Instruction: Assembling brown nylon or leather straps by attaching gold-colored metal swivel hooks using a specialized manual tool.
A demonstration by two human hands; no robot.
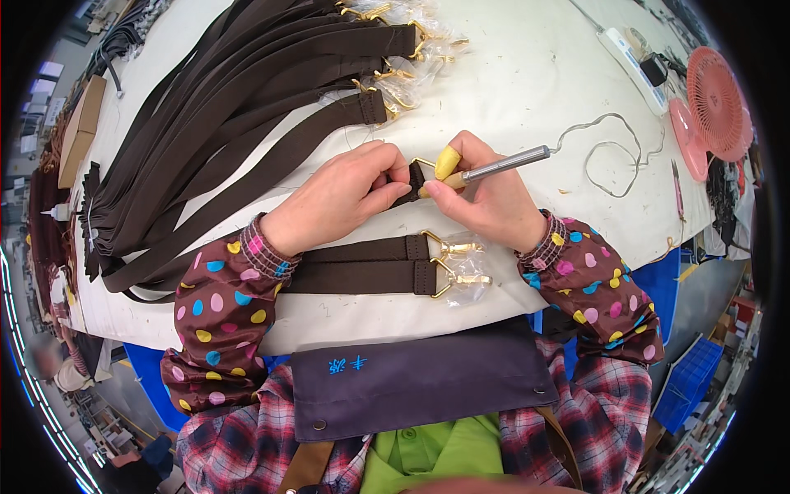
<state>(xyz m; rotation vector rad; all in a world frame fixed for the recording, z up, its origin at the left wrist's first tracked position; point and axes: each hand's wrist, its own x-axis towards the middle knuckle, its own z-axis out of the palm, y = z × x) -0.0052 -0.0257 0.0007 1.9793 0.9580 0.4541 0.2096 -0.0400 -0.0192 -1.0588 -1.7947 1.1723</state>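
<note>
white tabletop (527, 90), brown straps (214, 123), pink fan (714, 103)

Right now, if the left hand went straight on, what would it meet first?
Probably the dark strap end it appears to be pinching, with the right hand just beyond; depth is hard to judge.

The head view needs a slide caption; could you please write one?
Left hand pinches a dark strap end while the right hand holds a corded pen-like tool close by.
</note>
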